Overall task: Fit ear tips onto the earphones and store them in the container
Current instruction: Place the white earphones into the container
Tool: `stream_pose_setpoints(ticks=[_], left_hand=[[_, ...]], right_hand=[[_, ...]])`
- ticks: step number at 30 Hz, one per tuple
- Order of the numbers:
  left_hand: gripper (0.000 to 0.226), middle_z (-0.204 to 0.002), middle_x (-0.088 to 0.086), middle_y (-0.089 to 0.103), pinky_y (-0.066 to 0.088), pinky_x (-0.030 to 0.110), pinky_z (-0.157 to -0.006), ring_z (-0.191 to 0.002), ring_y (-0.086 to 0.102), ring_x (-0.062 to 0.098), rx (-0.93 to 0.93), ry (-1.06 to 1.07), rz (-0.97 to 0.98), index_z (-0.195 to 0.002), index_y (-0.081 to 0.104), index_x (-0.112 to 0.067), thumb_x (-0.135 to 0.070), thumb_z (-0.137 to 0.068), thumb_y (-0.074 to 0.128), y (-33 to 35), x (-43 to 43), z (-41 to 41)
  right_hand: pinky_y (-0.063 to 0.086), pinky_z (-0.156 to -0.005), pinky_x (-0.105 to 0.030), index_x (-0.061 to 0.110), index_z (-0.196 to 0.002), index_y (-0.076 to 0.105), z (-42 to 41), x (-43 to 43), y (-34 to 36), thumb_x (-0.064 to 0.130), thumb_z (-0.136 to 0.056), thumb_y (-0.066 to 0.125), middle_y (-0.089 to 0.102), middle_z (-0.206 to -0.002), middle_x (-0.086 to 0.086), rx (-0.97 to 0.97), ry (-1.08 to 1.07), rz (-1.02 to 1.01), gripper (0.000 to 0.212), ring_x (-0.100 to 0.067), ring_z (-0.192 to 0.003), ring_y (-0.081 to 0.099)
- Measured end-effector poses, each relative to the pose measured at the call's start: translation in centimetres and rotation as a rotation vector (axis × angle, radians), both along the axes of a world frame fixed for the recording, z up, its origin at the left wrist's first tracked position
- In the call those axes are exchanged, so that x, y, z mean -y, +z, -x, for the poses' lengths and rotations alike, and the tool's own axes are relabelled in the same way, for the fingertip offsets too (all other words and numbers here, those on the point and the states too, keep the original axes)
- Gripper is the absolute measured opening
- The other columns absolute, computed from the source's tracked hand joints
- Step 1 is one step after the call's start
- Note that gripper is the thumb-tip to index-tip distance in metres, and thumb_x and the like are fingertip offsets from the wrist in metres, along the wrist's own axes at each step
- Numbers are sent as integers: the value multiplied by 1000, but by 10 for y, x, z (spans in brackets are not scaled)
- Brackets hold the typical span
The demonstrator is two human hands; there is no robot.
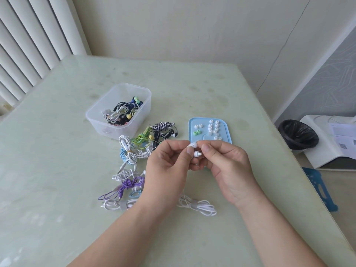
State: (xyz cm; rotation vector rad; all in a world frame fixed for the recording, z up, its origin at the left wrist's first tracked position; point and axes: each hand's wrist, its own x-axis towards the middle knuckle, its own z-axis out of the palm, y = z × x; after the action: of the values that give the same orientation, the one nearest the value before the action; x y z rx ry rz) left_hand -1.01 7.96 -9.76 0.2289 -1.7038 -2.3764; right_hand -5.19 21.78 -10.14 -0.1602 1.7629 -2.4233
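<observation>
My left hand [169, 160] pinches two white earbuds: the upper one wears a white ear tip [193, 145], the lower earbud [197, 153] shows a bare nozzle. My right hand [225, 162] pinches the upper tip between thumb and fingers. Their white cable [198, 206] trails down to a bundle on the table. A blue lid [228, 135] just behind my hands carries several loose white ear tips and two green ones [196, 133]. A clear plastic container [119, 109] at the left back holds several coiled earphones.
A heap of coiled earphones [134, 151] in white, green, blue, purple and striped black lies between container and hands. The pale green table ends at right, where a black-lined bin [297, 135], a white stand with papers and a blue stool [319, 187] sit on the floor.
</observation>
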Motion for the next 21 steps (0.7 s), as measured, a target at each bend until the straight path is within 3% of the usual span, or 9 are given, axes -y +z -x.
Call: stream_pose_setpoints(ticks=[4, 8, 14, 18, 21], left_hand=[[9, -80, 7, 76, 60, 28, -71, -72, 73, 16, 5, -26, -30, -96, 70, -8, -1, -98, 66, 1, 0, -1], [11, -88, 13, 77, 59, 28, -75, -83, 76, 23, 47, -82, -118, -104, 68, -1, 5, -95, 68, 2, 2, 0], [17, -95, 22, 75, 60, 32, -79, -89, 75, 29, 108, -112, -191, -107, 66, 3, 6, -91, 70, 3, 5, 0], [15, -90, 19, 73, 60, 32, -80, -87, 73, 29, 126, -106, -228, -106, 67, 2, 3, -91, 70, 5, 6, -1], [16, -92, 19, 70, 61, 32, -82, -84, 71, 28, 138, -84, -303, -105, 68, -1, 2, -89, 71, 8, 9, 0]], right_hand=[[54, -71, -43, 7, -95, 80, -4, -1, 2, 16, -89, 66, 77, -91, -18, -112, -47, -150, 18, -26, -80, 69], [50, -67, -43, 4, -96, 77, -3, -5, 5, 18, -92, 62, 78, -97, -16, -163, -36, -202, 22, -29, -84, 67], [45, -66, -40, 7, -97, 79, 0, -9, 5, 23, -92, 60, 77, -97, -17, -149, 20, -228, 25, -27, -85, 65], [45, -65, -40, 15, -95, 81, 0, -12, 5, 26, -93, 60, 75, -93, -17, -148, 23, -225, 24, -28, -83, 64], [47, -59, -34, 18, -96, 80, 8, -12, 10, 23, -95, 65, 75, -89, -8, -110, -121, -249, 17, -23, -74, 63]])
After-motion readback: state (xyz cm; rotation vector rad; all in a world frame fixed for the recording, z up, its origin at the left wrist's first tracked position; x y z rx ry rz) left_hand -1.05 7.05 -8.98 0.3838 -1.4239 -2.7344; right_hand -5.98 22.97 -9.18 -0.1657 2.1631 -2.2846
